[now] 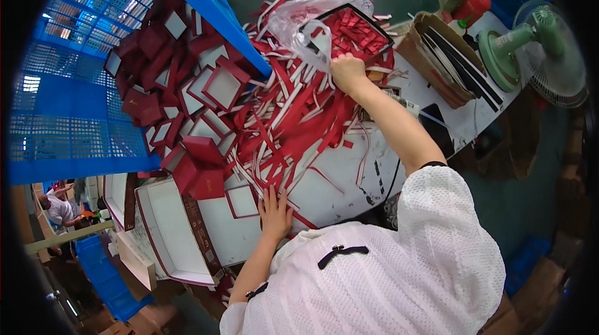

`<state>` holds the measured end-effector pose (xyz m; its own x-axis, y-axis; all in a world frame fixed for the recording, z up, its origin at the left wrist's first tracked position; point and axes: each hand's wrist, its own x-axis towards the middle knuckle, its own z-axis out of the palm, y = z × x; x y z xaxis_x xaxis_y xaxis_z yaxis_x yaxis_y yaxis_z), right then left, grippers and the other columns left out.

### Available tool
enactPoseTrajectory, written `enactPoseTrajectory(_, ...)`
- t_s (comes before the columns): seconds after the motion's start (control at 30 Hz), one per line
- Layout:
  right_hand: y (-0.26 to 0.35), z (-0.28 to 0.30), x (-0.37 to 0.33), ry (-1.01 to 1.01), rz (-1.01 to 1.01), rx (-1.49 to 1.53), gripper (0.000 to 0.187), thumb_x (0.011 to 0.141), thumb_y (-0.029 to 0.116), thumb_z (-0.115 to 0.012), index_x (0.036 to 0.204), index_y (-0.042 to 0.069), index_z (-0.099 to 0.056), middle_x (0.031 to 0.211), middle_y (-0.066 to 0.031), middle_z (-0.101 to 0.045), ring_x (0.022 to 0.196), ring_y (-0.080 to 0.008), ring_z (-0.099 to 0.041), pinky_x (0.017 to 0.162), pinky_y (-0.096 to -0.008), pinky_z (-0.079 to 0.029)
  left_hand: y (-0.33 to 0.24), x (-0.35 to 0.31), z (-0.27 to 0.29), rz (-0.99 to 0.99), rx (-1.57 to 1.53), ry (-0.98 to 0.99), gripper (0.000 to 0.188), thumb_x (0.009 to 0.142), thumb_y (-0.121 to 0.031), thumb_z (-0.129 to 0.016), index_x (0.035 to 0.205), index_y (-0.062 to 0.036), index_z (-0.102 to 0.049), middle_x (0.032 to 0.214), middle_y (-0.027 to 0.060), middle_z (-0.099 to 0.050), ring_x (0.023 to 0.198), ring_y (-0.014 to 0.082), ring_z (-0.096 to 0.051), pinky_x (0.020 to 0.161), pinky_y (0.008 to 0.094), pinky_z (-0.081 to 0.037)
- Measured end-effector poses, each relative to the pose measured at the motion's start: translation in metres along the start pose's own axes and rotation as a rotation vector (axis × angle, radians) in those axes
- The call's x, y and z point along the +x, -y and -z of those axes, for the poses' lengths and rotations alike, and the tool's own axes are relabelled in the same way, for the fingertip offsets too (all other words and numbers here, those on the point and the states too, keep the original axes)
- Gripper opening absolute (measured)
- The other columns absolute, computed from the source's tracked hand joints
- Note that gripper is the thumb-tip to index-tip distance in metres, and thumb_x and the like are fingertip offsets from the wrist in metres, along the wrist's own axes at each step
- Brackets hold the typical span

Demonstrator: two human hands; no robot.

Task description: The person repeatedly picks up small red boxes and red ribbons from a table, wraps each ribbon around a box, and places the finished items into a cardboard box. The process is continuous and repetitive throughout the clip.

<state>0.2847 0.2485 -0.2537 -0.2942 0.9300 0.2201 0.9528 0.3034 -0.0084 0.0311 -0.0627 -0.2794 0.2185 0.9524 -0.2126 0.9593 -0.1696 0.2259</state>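
Note:
My right hand (348, 73) is closed in a fist on the edge of a clear plastic bag (288, 23). The bag lies beside and partly over a dark-rimmed tray (388, 43) of short red pieces (357, 30). Fingers apart, my left hand (274, 215) rests at the near side of the table, next to a small red-edged box part with a white inside (242, 202). Between my hands spreads a heap of red and white strips (312, 119). Left of it, red box parts (206, 91) spill from a tipped blue plastic crate (81, 107).
A long white-lined carton (171, 229) stands at the near left. On the right are a cardboard box (430, 63) holding dark sheets, a dark phone-like slab (435, 124) and a green fan (536, 38). Another person (61, 210) is at the far left.

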Motion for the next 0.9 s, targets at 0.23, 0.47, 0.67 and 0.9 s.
enactPoseTrajectory(0.23, 0.023, 0.057, -0.116, -0.274, 0.252, 0.616, 0.005, 0.064, 0.007, -0.050, 0.068, 0.007, -0.052, 0.069, -0.0089, -0.051, 0.066, -0.0268, -0.052, 0.052, -0.0349, -0.043, 0.002, 0.041, 0.006, 0.028, 0.081, 0.118, 0.063, 0.079, -0.031, -0.048, 0.130, -0.0086, -0.018, 0.134, 0.0189, -0.011, 0.123, 0.0359, -0.012, 0.091, 0.0573, -0.019)
enactPoseTrajectory(0.47, 0.059, 0.035, -0.447, 0.172, -0.469, 0.894, 0.009, 0.068, 0.014, -0.050, 0.068, 0.007, -0.056, 0.073, -0.0099, -0.058, 0.066, -0.0275, -0.056, 0.058, -0.0366, -0.045, 0.004, 0.030, -0.007, -0.156, -0.009, -0.050, 0.062, 0.078, -0.028, -0.048, 0.128, -0.0041, -0.021, 0.133, 0.0234, -0.010, 0.123, 0.0384, -0.009, 0.094, 0.0556, -0.007)
enactPoseTrajectory(0.67, 0.144, -0.010, -0.614, 1.296, -1.017, 0.656, 0.021, 0.075, 0.018, -0.046, 0.083, 0.005, -0.060, 0.090, -0.0155, -0.059, 0.082, -0.0305, -0.057, 0.067, -0.0421, -0.046, 0.028, -0.058, -0.026, -0.700, 0.298, 0.449, 0.063, 0.073, -0.038, -0.052, 0.122, -0.0030, -0.033, 0.128, 0.0271, -0.021, 0.118, 0.0436, -0.016, 0.092, 0.0586, -0.006)
enactPoseTrajectory(0.9, 0.246, -0.061, -0.651, 1.353, -0.783, 0.598, 0.027, 0.074, 0.016, -0.046, 0.098, 0.009, -0.056, 0.106, -0.0087, -0.051, 0.102, -0.0229, -0.045, 0.087, -0.0360, -0.035, 0.042, -0.037, -0.043, -0.966, 0.272, 0.205, 0.066, 0.075, -0.041, -0.045, 0.124, -0.0007, -0.026, 0.129, 0.0258, -0.020, 0.120, 0.0425, -0.014, 0.094, 0.0562, -0.005)
